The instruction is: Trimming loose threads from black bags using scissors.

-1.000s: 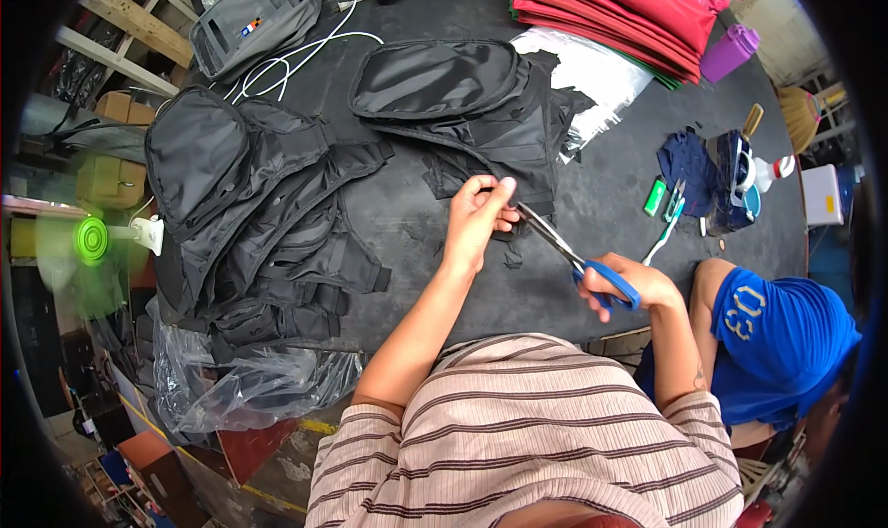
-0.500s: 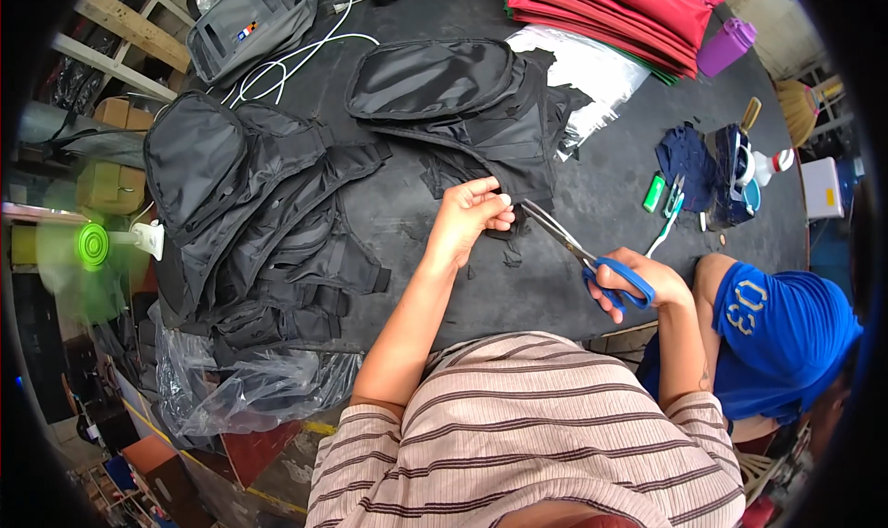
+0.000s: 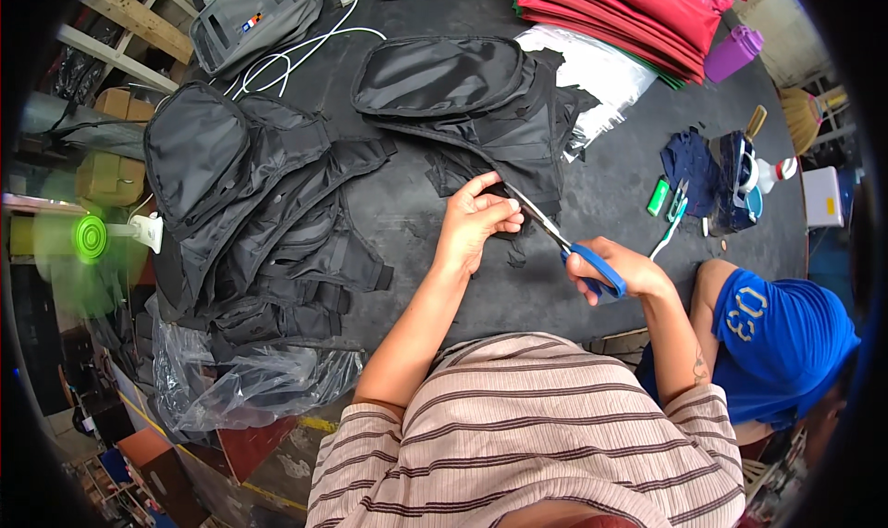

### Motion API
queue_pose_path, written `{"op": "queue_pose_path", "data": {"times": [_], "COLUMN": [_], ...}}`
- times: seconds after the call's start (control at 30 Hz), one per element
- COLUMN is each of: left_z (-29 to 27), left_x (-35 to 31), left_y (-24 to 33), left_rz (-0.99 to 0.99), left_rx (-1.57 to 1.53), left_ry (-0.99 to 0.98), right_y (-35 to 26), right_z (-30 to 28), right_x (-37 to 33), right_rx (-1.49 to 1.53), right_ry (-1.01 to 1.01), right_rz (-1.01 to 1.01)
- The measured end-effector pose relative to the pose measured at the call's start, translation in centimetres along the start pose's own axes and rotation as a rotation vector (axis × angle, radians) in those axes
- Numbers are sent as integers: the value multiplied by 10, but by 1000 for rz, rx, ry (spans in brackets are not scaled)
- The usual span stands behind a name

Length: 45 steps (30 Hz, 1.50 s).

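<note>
My right hand (image 3: 622,265) is closed round the blue handles of a pair of scissors (image 3: 553,231). The blades point up and left, and their tips lie beside the fingers of my left hand (image 3: 477,221). Those left fingers pinch at the lower edge of a black fabric bag piece (image 3: 462,93) lying on the table; the exact bit in the pinch is too small to make out. Small black scraps (image 3: 516,256) lie just below my left hand.
More black bag pieces (image 3: 268,195) are piled to the left, near a spinning green fan (image 3: 90,239). Red folded fabric (image 3: 610,24), silvery sheet (image 3: 601,84) and a purple bottle (image 3: 733,54) are at the far right. A person in blue (image 3: 786,343) sits at the right.
My right hand has brought the scissors left and slightly up, so the tips reach the left fingers. The blades have closed together. My left hand stays nearly in place.
</note>
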<state>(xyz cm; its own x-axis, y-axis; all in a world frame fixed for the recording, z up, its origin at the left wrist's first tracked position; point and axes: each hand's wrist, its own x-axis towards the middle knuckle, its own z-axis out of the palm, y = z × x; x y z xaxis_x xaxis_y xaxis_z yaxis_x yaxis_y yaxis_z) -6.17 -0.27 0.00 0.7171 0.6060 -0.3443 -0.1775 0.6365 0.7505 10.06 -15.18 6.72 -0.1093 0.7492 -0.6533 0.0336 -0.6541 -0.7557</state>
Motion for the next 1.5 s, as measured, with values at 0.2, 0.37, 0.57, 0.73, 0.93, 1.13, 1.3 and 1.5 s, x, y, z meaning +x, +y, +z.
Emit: {"op": "queue_pose_path", "data": {"times": [0.2,0.37,0.57,0.73,0.93,1.13,1.3,1.5], "left_z": [-2,-3,-2,-1,51,46,42,-18], "left_x": [-1,-2,-2,0,39,86,-36,-118], "left_y": [0,1,4,15,82,78,203,273], "left_rz": [-2,-2,10,283,1195,1151,1739,1346], "left_rx": [-24,-30,-7,431,1333,1540,1665,2112], "left_ry": [6,22,11,371,525,448,173,534], "right_y": [-3,-10,-12,7,53,72,77,67], "right_z": [1,6,8,-10,-25,1,-9,-14], "right_x": [6,5,7,-3,-6,4,0,12], "right_rx": [-36,-35,-90,68,264,291,321,390], "right_ry": [33,126,183,80,604,544,677,690], "right_rz": [10,69,83,-95,-310,-349,-412,-436]}}
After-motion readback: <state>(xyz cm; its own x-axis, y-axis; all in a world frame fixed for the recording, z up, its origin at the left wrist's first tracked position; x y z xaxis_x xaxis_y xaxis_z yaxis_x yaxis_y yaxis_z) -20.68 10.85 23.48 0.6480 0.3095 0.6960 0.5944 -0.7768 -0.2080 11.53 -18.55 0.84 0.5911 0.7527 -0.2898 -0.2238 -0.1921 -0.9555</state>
